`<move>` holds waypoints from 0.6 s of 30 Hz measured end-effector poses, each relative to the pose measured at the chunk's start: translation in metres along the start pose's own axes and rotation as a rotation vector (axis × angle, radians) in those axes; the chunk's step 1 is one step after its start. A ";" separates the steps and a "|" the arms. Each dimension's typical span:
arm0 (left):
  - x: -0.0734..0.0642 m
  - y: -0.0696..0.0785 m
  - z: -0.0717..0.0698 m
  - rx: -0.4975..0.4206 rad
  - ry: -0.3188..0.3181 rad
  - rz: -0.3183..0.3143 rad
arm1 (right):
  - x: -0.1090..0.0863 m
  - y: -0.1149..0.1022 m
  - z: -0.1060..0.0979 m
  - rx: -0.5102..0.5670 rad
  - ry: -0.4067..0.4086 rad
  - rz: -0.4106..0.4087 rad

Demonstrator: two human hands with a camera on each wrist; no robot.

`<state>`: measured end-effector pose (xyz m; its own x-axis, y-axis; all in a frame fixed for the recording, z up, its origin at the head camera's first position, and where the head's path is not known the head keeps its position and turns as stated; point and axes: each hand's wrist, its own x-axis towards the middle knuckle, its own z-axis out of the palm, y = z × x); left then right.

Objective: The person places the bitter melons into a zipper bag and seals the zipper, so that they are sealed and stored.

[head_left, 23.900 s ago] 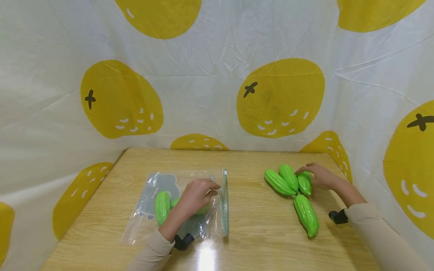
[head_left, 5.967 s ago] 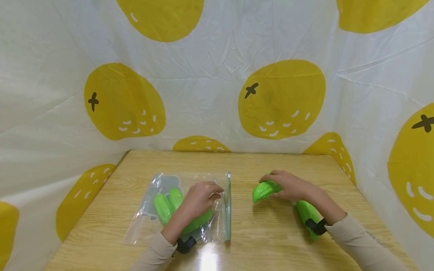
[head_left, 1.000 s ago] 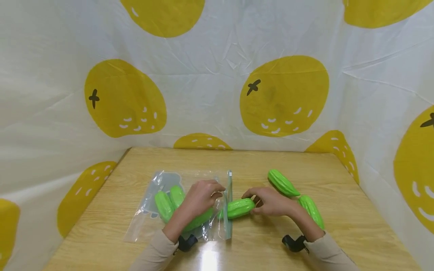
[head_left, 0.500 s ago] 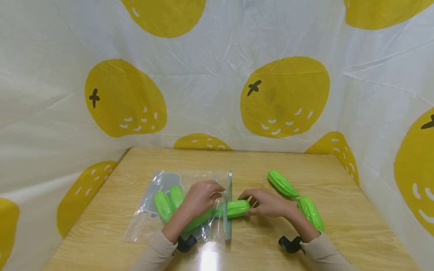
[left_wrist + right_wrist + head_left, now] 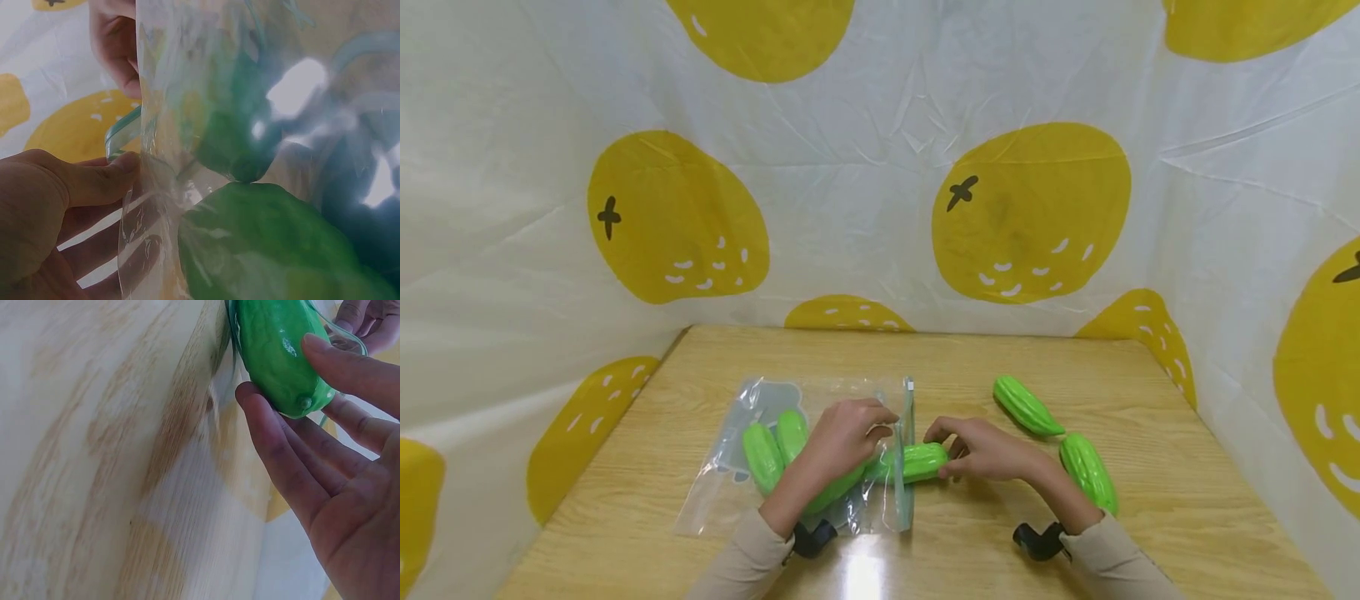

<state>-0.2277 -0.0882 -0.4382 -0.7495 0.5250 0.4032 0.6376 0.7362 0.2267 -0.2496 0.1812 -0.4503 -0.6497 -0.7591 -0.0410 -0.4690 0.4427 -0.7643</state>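
Observation:
In the head view a clear zip-top bag (image 5: 904,500) lies flat, its zip mouth facing right. My left hand (image 5: 842,437) pinches the upper layer of the mouth between thumb and fingers and lifts it; the left wrist view shows the thumb (image 5: 103,181) on the film. My right hand (image 5: 992,450) grips the blunt end of a ribbed green toy bitter melon (image 5: 928,461), whose front part is inside the mouth. In the right wrist view the thumb lies on one side of the melon (image 5: 281,362), fingers on the other. More melons (image 5: 763,458) lie inside the bag, partly hidden by my left hand.
Two more green melons lie on the right of the wooden table (image 5: 970,550): one farther back (image 5: 1026,406), the other (image 5: 1088,473) nearer, beside my right forearm. A white cloth (image 5: 850,208) with yellow fruit prints walls the table at the back and sides.
Over the last second my right hand has pushed the melon left, deeper into the bag mouth. Several seconds ago that hand held a melon above the table. My left hand keeps its hold.

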 end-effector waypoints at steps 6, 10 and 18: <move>0.000 0.000 0.001 -0.004 0.005 0.000 | 0.000 0.005 0.000 0.001 -0.002 -0.011; 0.000 0.001 0.000 -0.004 0.004 -0.003 | 0.001 0.006 0.001 0.001 -0.002 -0.020; 0.000 0.002 0.000 0.012 0.005 -0.007 | 0.006 0.003 0.007 0.020 -0.003 -0.021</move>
<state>-0.2266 -0.0868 -0.4373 -0.7529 0.5177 0.4064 0.6303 0.7449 0.2189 -0.2507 0.1743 -0.4568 -0.6382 -0.7694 -0.0266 -0.4701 0.4169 -0.7780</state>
